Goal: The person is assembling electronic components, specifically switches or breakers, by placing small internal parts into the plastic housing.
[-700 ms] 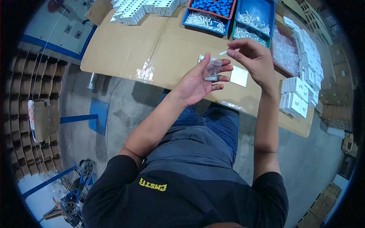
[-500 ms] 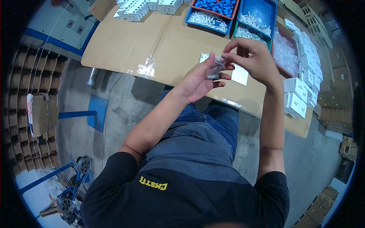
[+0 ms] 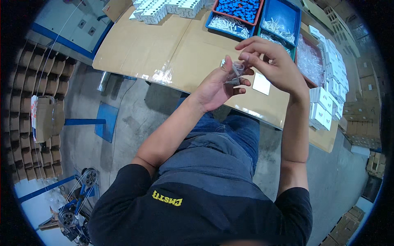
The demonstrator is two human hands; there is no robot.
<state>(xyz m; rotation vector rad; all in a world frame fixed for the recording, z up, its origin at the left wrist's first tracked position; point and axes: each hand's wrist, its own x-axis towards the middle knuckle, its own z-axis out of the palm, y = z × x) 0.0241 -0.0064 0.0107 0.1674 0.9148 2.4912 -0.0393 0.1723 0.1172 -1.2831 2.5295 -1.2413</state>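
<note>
My left hand (image 3: 214, 89) is raised over the near edge of the cardboard-covered table, palm up, its thumb and fingers around a small clear plastic bag (image 3: 233, 76). The bag is see-through and creased; what lies in it, if anything, is too small to make out. Just above the bag's upper end is my right hand (image 3: 273, 61), with forefinger and thumb stretched toward it and slightly apart. Nothing shows between those fingertips. A flat white card (image 3: 261, 84) lies on the table beneath my right hand.
Beyond my hands stand a red tray of small blue parts (image 3: 240, 10) and blue trays of white plugs (image 3: 280, 20). On the right are a bin of clear bags (image 3: 308, 61) and stacked white boxes (image 3: 320, 108). More white boxes (image 3: 154, 14) line the far left of the cardboard tabletop (image 3: 139, 53).
My right thumb and forefinger, earlier pinched at the bag's upper edge, have parted and lifted slightly. My left hand keeps its hold on the bag. The whole view has shifted a little.
</note>
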